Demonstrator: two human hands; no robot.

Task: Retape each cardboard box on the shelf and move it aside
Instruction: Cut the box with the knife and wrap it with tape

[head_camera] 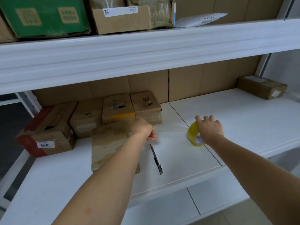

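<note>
Hands: left hand [142, 129] pinches the pulled tape end, right hand [209, 129] grips the yellow tape roll [193, 135]
Front box [108, 143]: under left arm, seemingly next for taping
Back boxes [116, 109]: four wait
Far-right box [261, 86]: perhaps done
Knife [155, 159]: unused on shelf [243, 119]

So the shelf [227, 114] is plain white, backed by brown cardboard. The tape roll [192, 133] on it is bright yellow, and the knife [156, 159] left of the roll is black. Further left, the boxes are plain brown, except the end box [47, 132], brown with red edges and a white label. Above the shelf sits a green box [43, 15] with tan squares.
</note>
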